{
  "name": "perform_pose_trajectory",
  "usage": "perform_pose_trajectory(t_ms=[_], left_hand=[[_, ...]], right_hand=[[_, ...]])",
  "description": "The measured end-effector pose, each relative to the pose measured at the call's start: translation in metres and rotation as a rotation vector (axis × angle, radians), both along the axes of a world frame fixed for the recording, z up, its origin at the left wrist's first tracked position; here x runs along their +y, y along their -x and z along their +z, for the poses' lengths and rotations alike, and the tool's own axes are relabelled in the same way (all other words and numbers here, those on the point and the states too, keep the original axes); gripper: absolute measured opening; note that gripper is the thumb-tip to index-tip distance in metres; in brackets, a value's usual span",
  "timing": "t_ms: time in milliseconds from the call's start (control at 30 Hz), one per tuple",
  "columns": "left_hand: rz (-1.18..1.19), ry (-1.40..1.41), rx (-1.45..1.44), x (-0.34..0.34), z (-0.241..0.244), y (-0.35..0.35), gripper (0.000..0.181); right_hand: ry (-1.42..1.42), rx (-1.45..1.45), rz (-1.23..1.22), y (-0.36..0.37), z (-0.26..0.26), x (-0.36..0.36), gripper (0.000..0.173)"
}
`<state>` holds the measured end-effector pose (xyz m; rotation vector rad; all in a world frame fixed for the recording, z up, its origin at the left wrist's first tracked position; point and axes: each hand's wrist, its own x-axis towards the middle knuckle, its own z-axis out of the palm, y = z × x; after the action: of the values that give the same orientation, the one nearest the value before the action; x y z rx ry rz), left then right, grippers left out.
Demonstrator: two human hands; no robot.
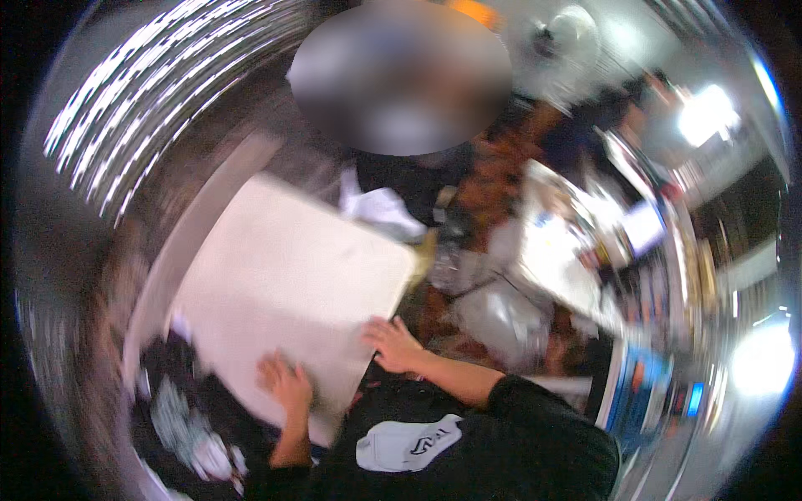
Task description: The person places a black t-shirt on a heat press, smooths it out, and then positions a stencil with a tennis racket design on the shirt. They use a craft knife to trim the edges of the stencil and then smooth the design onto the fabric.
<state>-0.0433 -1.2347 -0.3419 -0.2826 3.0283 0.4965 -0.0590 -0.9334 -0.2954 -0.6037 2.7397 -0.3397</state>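
Observation:
A large pale board or tabletop [288,263] lies before me, its surface bare apart from a faint shadow. My left hand [285,379] rests on its near part with the fingers spread; motion blurs them. On the right edge of the same surface lies my right hand [395,344], palm down and fingers apart. Neither hand holds anything that I can see. Below my arms shows my black shirt [532,438] with a white printed patch [407,443].
Dark and pale cloth [188,432] lies at the lower left. White fabric [385,210] hangs at the far edge near a person whose upper part is blurred. Clear plastic bags [501,316] sit right of the board, beside a cluttered white table [554,257]. A fan [567,44] stands behind.

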Motion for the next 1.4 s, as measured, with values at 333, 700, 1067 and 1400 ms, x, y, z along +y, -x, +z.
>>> perform_pose_trajectory(t_ms=[333, 700, 1067, 1400], left_hand=[[0.011, 0.322, -0.14, 0.011, -0.013, 0.0, 0.067], [0.058, 0.442, -0.085, 0.02, -0.041, -0.008, 0.061], [-0.269, 0.388, -0.067, 0.251, -0.029, -0.148, 0.066], [-1.444, 0.345, -0.924, 0.372, -0.14, -0.165, 0.028]], right_hand=[[0.133, -0.514, -0.911, -0.168, -0.14, 0.136, 0.05], [-0.039, -0.498, -0.894, -0.445, -0.212, 0.201, 0.041], [0.499, -0.424, -1.438, -0.584, -0.132, 0.155, 0.045], [1.047, 0.316, -1.487, -0.488, 0.056, 0.234, 0.034]])
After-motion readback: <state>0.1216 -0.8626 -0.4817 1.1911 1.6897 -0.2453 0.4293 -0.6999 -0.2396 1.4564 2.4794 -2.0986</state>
